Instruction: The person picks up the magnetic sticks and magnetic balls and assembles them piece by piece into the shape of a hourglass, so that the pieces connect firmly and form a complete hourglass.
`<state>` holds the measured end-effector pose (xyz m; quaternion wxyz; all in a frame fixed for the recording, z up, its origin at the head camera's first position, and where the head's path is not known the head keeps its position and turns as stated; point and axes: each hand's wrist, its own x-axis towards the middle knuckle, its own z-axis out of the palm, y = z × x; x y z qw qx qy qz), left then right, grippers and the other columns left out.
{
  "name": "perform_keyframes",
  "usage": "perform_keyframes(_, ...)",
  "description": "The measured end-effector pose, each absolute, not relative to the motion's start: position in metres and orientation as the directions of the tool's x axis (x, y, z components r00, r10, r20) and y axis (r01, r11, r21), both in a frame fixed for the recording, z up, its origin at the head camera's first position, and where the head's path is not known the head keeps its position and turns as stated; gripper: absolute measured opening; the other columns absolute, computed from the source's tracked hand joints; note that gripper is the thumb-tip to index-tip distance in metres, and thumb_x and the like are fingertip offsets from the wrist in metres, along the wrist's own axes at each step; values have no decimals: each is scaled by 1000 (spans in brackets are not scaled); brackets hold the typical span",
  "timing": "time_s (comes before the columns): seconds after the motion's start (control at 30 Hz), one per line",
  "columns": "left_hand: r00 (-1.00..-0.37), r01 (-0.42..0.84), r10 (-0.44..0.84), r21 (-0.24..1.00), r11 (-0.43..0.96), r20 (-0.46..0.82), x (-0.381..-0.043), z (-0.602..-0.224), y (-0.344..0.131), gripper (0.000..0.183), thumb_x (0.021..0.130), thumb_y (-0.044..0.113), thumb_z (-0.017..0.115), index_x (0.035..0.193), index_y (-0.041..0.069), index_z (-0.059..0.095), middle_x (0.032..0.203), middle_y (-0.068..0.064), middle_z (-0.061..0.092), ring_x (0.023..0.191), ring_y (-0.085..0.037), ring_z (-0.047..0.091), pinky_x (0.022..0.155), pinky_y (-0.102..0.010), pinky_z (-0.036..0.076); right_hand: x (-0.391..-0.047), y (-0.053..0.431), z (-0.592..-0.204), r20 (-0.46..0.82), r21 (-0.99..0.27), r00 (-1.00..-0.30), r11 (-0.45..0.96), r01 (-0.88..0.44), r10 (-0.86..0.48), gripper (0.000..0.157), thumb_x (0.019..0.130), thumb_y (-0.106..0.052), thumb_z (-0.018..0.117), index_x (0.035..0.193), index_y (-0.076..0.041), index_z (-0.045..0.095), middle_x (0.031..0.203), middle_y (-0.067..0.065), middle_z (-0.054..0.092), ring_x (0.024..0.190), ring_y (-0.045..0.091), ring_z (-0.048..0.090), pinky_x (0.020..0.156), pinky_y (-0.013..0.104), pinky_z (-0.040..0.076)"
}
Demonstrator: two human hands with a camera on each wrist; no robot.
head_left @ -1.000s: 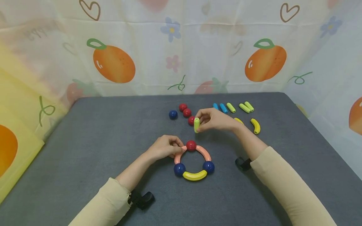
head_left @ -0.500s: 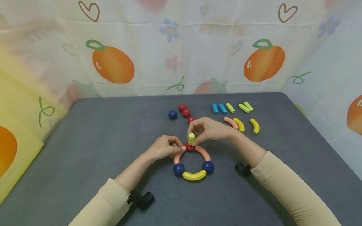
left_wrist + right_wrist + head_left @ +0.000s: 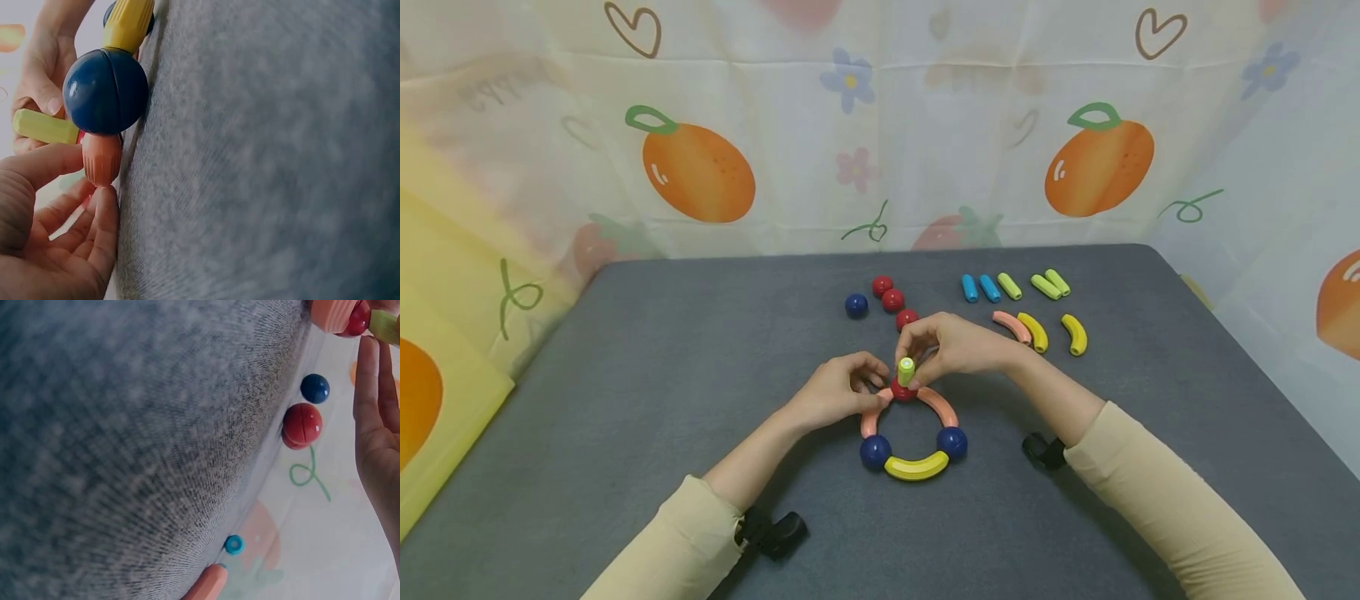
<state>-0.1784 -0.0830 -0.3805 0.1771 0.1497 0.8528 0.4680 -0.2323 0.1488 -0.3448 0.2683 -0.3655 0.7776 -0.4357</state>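
At the far side of the ring [image 3: 917, 467], the right hand [image 3: 951, 343] pinches a light-green rod [image 3: 906, 372] upright, lower end against a red ball [image 3: 902, 396]; the left hand [image 3: 841, 388] pinches the left pink curved rod [image 3: 868, 424]. Risk, as judged: a sideways push could roll the red ball off the pink curved rod; early release might topple the light-green rod. Right hand and rod mask much of the ball; the right wrist view cuts the rod off.
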Motion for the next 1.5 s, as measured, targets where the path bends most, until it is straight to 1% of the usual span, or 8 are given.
perform_keyframes(0.1,-884,137,454,863,486,-115,-178,-381,-82,42,87,14,71,128,12,62,124,-10,66,92,-14,66,73,-24,51,-232,149,-345,-108,-875,-592,360,-325,-799,24,82,-9,79,102,-10,68,102,6,68,99,21,69,85,35,58)
perform_keyframes(0.17,-875,153,474,874,461,-96,-178,-382,-81,43,88,11,70,130,12,62,126,-11,66,95,-15,68,76,-24,53,-232,148,-345,-118,-879,-592,361,-311,-797,25,82,-9,79,104,-9,67,103,6,69,99,21,69,85,34,59)
perform_keyframes(0.5,-885,176,458,846,504,-89,-178,-383,-80,40,86,12,71,125,14,66,114,-9,71,78,-11,60,66,-26,47,-234,154,-345,-124,-898,-609,349,-266,-784,32,83,0,73,114,-5,64,107,10,68,98,23,67,84,32,59)
perform_keyframes(0.83,-908,146,398,794,590,-129,-177,-380,-78,43,81,15,73,124,16,66,97,-6,65,72,-13,55,60,-25,42,-240,163,-345,-91,-897,-712,368,-246,-697,35,85,-1,72,118,1,62,121,22,63,105,31,66,87,31,58)
perform_keyframes(1.17,-918,106,370,810,577,-143,-174,-380,-79,39,80,21,78,118,18,69,93,-4,65,67,-12,55,58,-25,42,-247,178,-343,-50,-884,-804,400,-240,-593,33,88,-4,70,120,1,61,121,24,64,102,24,67,86,31,58)
perform_keyframes(1.27,-916,123,381,816,565,-126,-174,-380,-79,40,81,19,78,119,18,68,101,-4,66,74,-12,58,62,-25,45,-250,183,-344,-25,-871,-824,416,-260,-566,33,88,-5,70,120,2,62,120,24,64,101,21,68,87,30,57)
perform_keyframes(1.4,-898,160,433,853,497,-84,-174,-382,-80,47,82,10,77,127,18,64,120,-5,64,96,-16,64,76,-27,55,-254,188,-344,6,-860,-855,433,-269,-519,34,89,-5,70,120,2,62,118,25,65,100,20,68,85,28,56)
perform_keyframes(1.5,-875,178,478,875,451,-69,-174,-382,-79,51,84,6,73,132,18,61,124,-8,64,104,-20,64,79,-27,57,-257,193,-344,15,-856,-881,449,-256,-473,34,89,-7,69,122,1,61,119,25,65,99,18,67,83,25,55)
